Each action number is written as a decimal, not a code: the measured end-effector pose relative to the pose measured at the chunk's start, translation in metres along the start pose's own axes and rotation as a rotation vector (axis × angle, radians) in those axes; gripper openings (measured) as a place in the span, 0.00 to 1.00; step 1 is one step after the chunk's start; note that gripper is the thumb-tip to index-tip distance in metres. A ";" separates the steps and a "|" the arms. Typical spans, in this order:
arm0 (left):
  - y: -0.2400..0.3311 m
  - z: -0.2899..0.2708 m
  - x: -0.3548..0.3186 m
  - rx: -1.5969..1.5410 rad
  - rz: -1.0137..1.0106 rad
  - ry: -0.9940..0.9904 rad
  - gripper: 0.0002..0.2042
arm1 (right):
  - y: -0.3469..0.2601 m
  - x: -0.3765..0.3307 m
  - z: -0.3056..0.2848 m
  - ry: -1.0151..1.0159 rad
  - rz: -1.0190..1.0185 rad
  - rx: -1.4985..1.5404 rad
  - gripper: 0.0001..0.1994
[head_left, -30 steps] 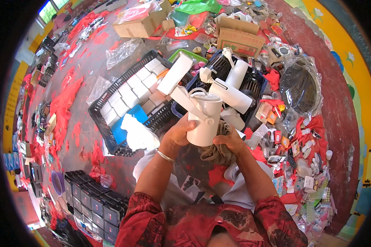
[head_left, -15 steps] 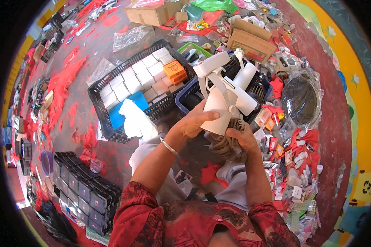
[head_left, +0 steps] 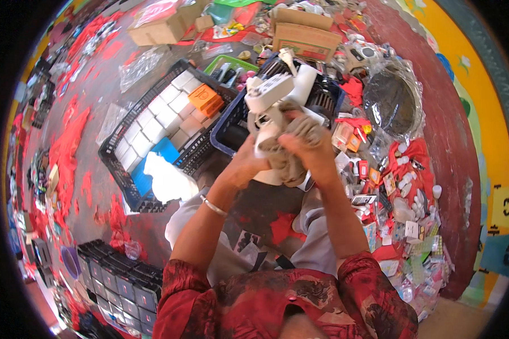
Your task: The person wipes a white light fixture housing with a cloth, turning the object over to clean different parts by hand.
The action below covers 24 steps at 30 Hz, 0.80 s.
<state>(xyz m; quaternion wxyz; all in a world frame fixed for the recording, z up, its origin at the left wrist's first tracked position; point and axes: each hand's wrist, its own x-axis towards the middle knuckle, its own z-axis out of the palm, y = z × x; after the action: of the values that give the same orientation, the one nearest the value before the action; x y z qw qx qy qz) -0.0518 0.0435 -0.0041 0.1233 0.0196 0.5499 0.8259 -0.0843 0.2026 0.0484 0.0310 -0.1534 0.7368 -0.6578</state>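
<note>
A white plastic fan part with several blades is held up in front of me, above a dark blue crate. My left hand grips its lower white stem. My right hand presses a grey-brown cloth against the part's middle. Both forearms rise from my red patterned sleeves at the bottom.
A black crate at left holds white boxes and an orange box. Cardboard boxes stand at the back. A black fan grille in plastic wrap and many small packaged items lie at right. Black trays sit at lower left.
The fan part has turned in my hands, its blades now pointing away. My right hand has brought the cloth up over its middle. The view has tilted.
</note>
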 end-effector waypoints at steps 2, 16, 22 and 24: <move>0.005 -0.010 -0.006 -0.035 -0.118 0.030 0.42 | 0.007 -0.004 -0.005 0.000 -0.052 -0.104 0.16; 0.019 -0.017 -0.013 -0.336 -0.117 -0.204 0.44 | 0.020 0.003 -0.086 0.392 0.231 0.710 0.11; 0.010 -0.021 -0.010 -0.215 -0.103 -0.091 0.42 | 0.007 -0.003 -0.071 0.183 0.073 0.930 0.11; 0.003 -0.018 -0.009 -0.185 -0.112 0.026 0.41 | 0.000 -0.006 -0.066 0.170 0.096 0.979 0.11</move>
<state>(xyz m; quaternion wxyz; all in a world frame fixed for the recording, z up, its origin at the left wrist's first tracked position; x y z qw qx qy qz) -0.0467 0.0245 -0.0077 0.1634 -0.0331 0.4730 0.8651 -0.0947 0.2676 0.0562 0.0693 -0.0325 0.3475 -0.9345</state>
